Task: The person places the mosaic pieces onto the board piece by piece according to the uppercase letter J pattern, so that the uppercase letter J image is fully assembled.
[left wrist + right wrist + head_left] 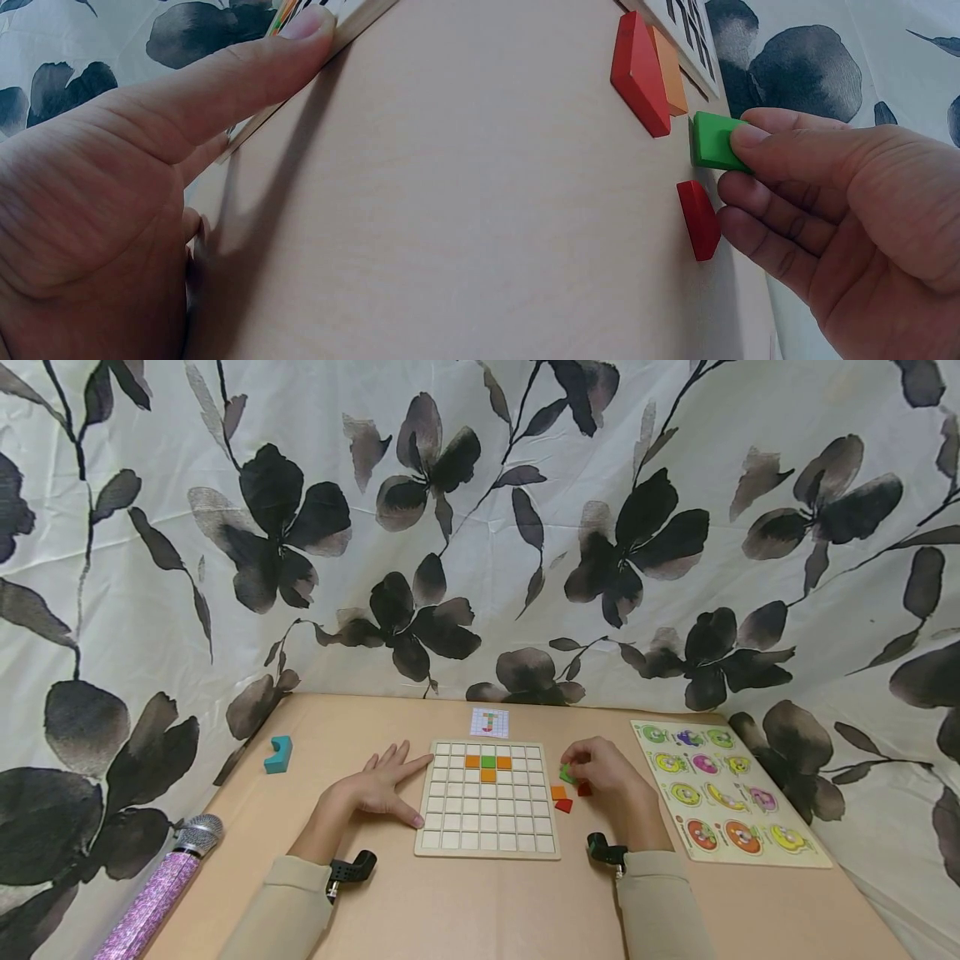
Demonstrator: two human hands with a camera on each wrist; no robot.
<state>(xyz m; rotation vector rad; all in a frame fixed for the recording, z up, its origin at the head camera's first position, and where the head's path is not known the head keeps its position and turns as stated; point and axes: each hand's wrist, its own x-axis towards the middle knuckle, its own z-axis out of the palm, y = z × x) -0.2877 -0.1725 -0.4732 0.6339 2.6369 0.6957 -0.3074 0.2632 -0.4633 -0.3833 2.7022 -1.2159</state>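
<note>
A green square tile (718, 141) is pinched between the thumb and fingers of my right hand (606, 777), just right of the white grid board (457, 842). Around it on the table lie an orange tile (558, 792) and two red tiles, one nearer the board (563, 806) and one (699, 221) below my fingers. My left hand (381, 785) has its fingers spread, with the thumb and index finger touching the board's left edge. On the board's upper part sit a green tile (488, 762) and several orange tiles (488, 775).
A small pattern card (490, 722) lies behind the board. To the right is a fruit picture board (750, 852). A teal block (278, 754) stands at the left, and a glittery microphone (161, 893) lies along the left edge. Floral cloth (525, 552) hangs behind the table.
</note>
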